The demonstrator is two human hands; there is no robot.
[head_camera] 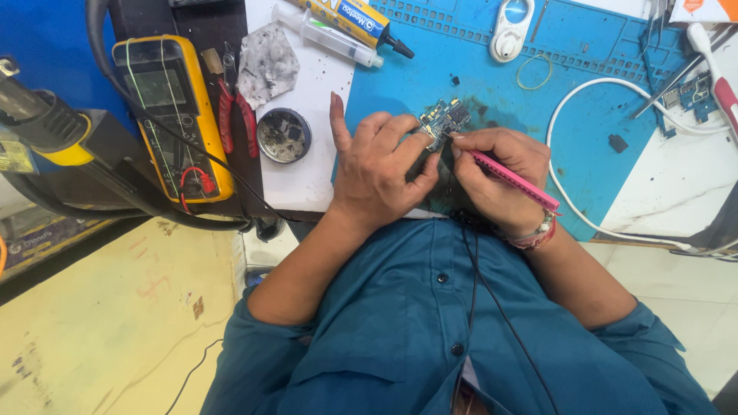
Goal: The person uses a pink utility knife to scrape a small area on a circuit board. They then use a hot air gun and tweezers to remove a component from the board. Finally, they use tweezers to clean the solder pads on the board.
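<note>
I see a small circuit board point(443, 121) lying on the blue work mat point(584, 154), just beyond my two hands. It is irregular in outline, bluish with tiny metal parts and a dark patch on its far end. My left hand point(377, 169) is curled around its near edge, thumb and forefinger pinching the board, the little finger sticking straight up. My right hand point(500, 173) is closed around a slim pink tool point(511, 178), held like a pen, its tip touching the board's near right corner; the tool's handle runs back across my knuckles toward the wrist.

To the left, on the white strip, sits a round open tin point(284, 135) with dark contents, and beside it red-handled pliers point(237, 115) and a yellow multimeter point(171, 115). A crumpled dirty tissue point(266, 65) lies above the tin. Two tubes point(346, 31) rest at the mat's top edge. A white cable point(573, 207) loops around the right of my hand. My own fingers hide the board's near half.
</note>
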